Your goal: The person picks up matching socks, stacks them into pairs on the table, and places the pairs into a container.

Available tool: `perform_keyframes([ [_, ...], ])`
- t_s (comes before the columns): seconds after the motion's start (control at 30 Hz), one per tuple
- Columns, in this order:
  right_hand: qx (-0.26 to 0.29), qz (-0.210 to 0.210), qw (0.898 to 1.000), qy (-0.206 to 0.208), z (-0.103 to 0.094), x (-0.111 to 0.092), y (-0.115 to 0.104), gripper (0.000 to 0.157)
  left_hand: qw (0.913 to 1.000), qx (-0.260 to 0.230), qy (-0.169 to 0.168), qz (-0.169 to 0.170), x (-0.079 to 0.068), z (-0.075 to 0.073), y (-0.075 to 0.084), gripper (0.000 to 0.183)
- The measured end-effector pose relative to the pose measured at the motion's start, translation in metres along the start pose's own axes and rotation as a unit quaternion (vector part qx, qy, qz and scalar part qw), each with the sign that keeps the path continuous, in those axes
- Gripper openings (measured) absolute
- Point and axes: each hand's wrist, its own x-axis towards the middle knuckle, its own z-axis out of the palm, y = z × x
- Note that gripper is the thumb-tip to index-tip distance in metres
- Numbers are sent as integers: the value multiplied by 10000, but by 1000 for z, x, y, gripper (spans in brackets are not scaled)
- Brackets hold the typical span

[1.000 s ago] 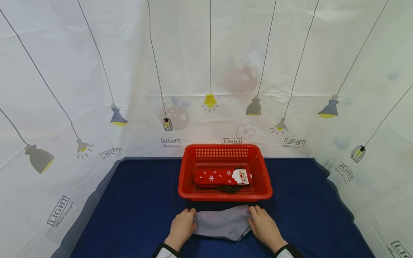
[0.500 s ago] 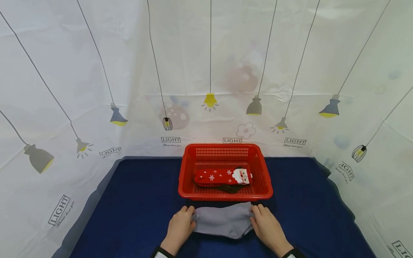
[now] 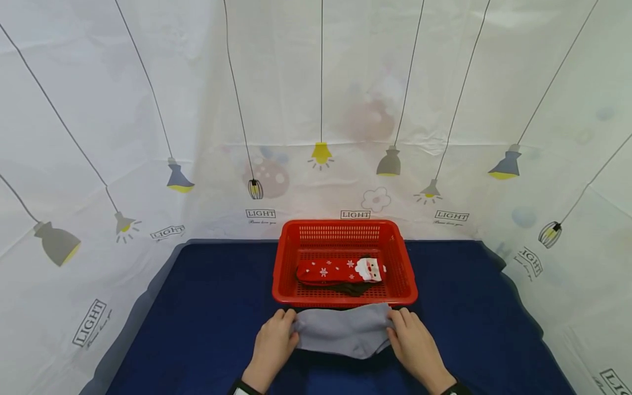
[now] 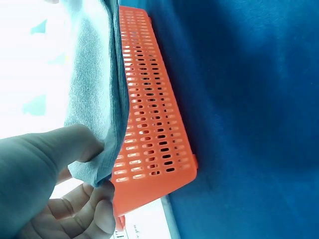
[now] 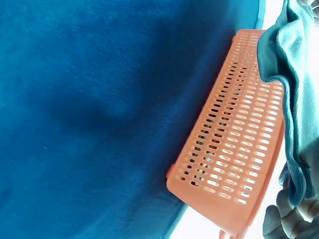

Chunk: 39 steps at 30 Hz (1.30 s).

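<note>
A pair of grey socks (image 3: 343, 331), laid together, stretches between both hands just in front of the basket. My left hand (image 3: 274, 341) pinches one end between thumb and fingers, as the left wrist view shows with the sock (image 4: 97, 84) edge folded in its grip. At the other end my right hand (image 3: 417, 343) pinches the fabric; in the right wrist view its fingertips (image 5: 284, 219) curl under the socks. The socks hang above the table, apart from it. Inside the red basket (image 3: 278, 263) lie red socks (image 3: 331, 271) with snowflakes and a Santa face, over dark socks (image 3: 353, 288).
A dark blue cloth (image 3: 212, 307) covers the table. The basket stands near its back edge. Behind and at both sides hangs a white sheet (image 3: 276, 71) printed with lamps.
Both hands have lifted the grey socks off the table and moved them forward, toward the basket's front rim. The basket and the socks in it have stayed put.
</note>
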Motion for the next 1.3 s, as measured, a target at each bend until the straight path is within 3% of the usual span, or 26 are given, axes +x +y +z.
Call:
perform_keyframes([
  [0.2,36,-132,9995,291,-2,9,3,38,9993,76,329,146,8,-2,0,37],
  [0.47,37,-182,9990,405,-6,23,5,38,9983,115,519,241,18,-5,-1,37],
  [0.9,57,-298,9979,575,-5,43,12,35,9976,66,646,254,34,-8,-3,34],
  [1.3,34,-209,9981,574,-7,68,19,34,9980,106,563,268,64,-8,-8,29],
])
